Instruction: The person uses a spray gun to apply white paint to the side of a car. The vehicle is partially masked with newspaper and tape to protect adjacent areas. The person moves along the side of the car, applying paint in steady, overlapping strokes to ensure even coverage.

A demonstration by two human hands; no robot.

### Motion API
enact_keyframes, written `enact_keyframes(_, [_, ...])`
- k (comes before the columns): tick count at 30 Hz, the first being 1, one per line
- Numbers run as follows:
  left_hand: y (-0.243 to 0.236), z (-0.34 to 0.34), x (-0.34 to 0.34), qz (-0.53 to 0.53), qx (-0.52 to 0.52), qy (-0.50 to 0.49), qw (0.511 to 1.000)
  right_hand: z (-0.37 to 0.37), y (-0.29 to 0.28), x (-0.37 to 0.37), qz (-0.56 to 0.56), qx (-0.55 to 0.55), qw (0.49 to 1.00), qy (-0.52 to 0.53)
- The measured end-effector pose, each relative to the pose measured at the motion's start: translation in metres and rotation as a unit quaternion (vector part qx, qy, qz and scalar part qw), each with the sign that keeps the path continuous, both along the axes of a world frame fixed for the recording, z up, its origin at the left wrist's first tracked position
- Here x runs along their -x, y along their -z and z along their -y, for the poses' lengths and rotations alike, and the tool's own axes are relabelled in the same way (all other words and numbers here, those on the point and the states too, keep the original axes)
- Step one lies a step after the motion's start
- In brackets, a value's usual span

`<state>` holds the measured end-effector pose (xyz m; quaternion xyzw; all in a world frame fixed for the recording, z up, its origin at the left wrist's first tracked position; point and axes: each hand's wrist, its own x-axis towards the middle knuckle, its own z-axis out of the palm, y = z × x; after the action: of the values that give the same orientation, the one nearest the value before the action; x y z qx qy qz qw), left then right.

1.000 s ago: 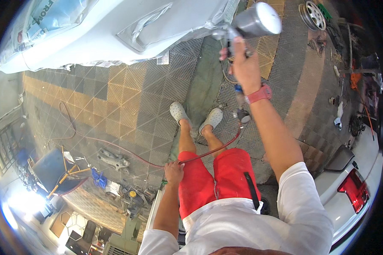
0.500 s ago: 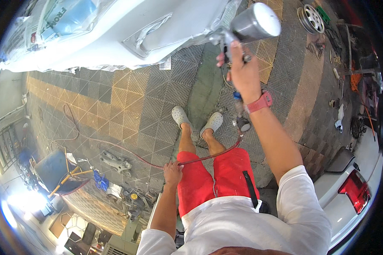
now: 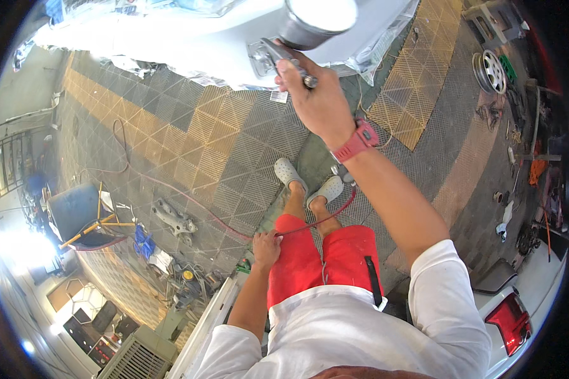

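Observation:
My right hand (image 3: 322, 104), with a red watch on the wrist, is wrapped round the handle of a spray gun (image 3: 278, 54). The gun carries a metal paint cup with a white top (image 3: 319, 14). It is held just over a white car body panel (image 3: 189, 47), close to a recess in it. Masking plastic and paper (image 3: 379, 54) hang along the panel's edge. By my red shorts, my left hand (image 3: 267, 248) is closed round a dark red air hose (image 3: 231, 228). The hose crosses in front of my legs; its join to the gun is hidden behind my right arm.
Patterned floor tiles (image 3: 171, 136) lie around my feet. Wheels (image 3: 490, 72) and loose parts line the right side. A white car with a red tail light (image 3: 510, 323) is at lower right. At left are a metal car part (image 3: 172, 219) and a dark seat-like object with yellow legs (image 3: 79, 205).
My right hand has swung left with the spray gun, from the panel's right end to over the panel. The view has shifted too. My left hand keeps its hold on the hose.

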<state>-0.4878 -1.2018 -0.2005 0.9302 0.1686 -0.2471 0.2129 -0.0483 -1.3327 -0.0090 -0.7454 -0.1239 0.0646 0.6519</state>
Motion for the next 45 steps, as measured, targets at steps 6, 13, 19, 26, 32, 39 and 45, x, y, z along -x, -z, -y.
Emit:
enact_keyframes(6, [0.008, -0.022, 0.003, 0.005, 0.02, 0.008, 1.0, -0.033, 0.008, 0.005, -0.038, -0.029, 0.996, -0.079])
enact_keyframes(13, [0.008, -0.037, -0.007, 0.021, 0.058, 0.097, 0.993, 0.055, 0.023, 0.015, -0.189, -0.002, 0.978, 0.093])
enact_keyframes(19, [-0.008, -0.037, -0.042, 0.008, 0.063, 0.131, 0.989, 0.179, 0.027, -0.039, -0.154, 0.062, 0.936, 0.31])
enact_keyframes(26, [-0.014, -0.041, -0.07, 0.002, 0.063, 0.1, 0.993, 0.182, -0.002, -0.055, -0.125, 0.098, 0.925, 0.345])
enact_keyframes(32, [-0.024, -0.019, -0.047, -0.002, 0.039, 0.101, 0.994, 0.11, -0.014, -0.001, -0.172, 0.011, 0.972, 0.159])
enact_keyframes(39, [-0.049, 0.063, -0.026, -0.02, 0.008, 0.043, 0.999, 0.114, -0.045, -0.005, -0.177, -0.087, 0.978, -0.069])
enact_keyframes(45, [-0.064, 0.136, -0.048, 0.035, 0.033, 0.008, 0.999, 0.204, -0.045, -0.069, -0.18, 0.03, 0.98, 0.08])
